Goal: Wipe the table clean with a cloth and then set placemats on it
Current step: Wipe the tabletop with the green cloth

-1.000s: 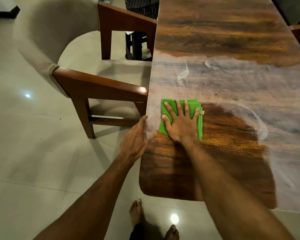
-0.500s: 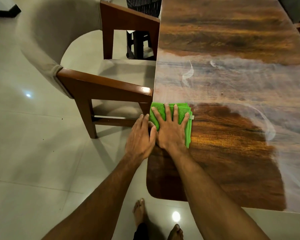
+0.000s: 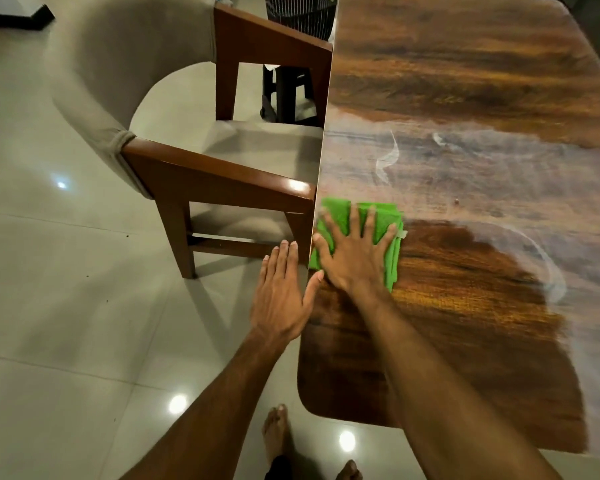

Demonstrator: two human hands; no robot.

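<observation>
A folded green cloth (image 3: 381, 220) lies on the dark wooden table (image 3: 465, 306) right at its left edge. My right hand (image 3: 354, 258) presses flat on the cloth with fingers spread. My left hand (image 3: 281, 296) is held flat just off the table's left edge, thumb touching the edge beside the cloth, holding nothing. A pale dusty film with swirl marks (image 3: 388, 157) covers the middle band of the table; the near part is dark and shiny. No placemats are in view.
A beige upholstered chair with wooden arms (image 3: 222, 174) stands against the table's left side, its arm almost touching the cloth. A black basket (image 3: 302, 12) and a dark stool (image 3: 288, 95) sit behind it. My bare feet (image 3: 274, 431) stand on glossy tiles.
My right hand slid the cloth leftward to the table's edge. My left hand moved from the edge to a flat pose beside it, fingers now pointing forward.
</observation>
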